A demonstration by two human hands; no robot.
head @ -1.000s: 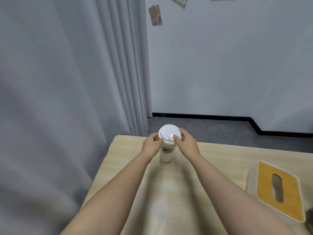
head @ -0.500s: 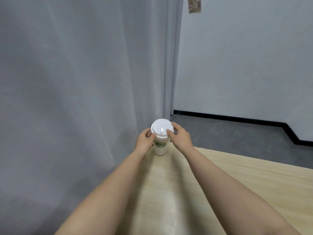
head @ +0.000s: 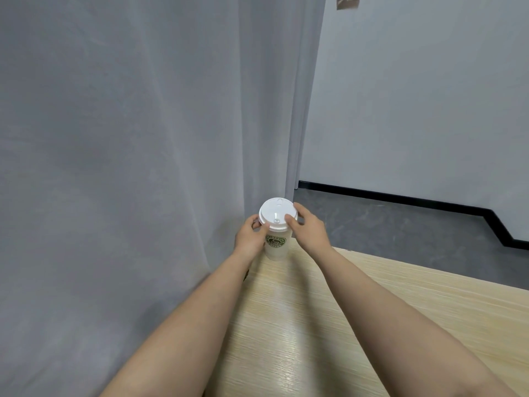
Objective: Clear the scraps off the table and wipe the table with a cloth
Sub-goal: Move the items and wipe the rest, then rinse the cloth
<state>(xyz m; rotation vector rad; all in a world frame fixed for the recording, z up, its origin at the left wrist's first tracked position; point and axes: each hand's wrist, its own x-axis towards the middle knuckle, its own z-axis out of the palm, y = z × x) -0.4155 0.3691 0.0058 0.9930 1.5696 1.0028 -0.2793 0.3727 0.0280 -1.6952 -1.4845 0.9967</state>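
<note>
A white paper cup (head: pixel 275 243) with a green round logo and a white lid (head: pixel 277 215) stands upright at the far corner of the pale wooden surface (head: pixel 386 305).

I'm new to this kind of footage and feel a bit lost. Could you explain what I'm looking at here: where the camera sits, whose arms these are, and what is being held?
No machine here: a person wears one wide-angle camera on the head, looking forward and down, so both bare arms reach into the picture from below. The left hand and the right hand each grip a white paper cup near its white lid, fingers curled at the rim. The cup has a green round logo and is at the far corner of a light wooden table. A grey curtain hangs to the left, and a pale wall stands beyond the dark floor.
</note>
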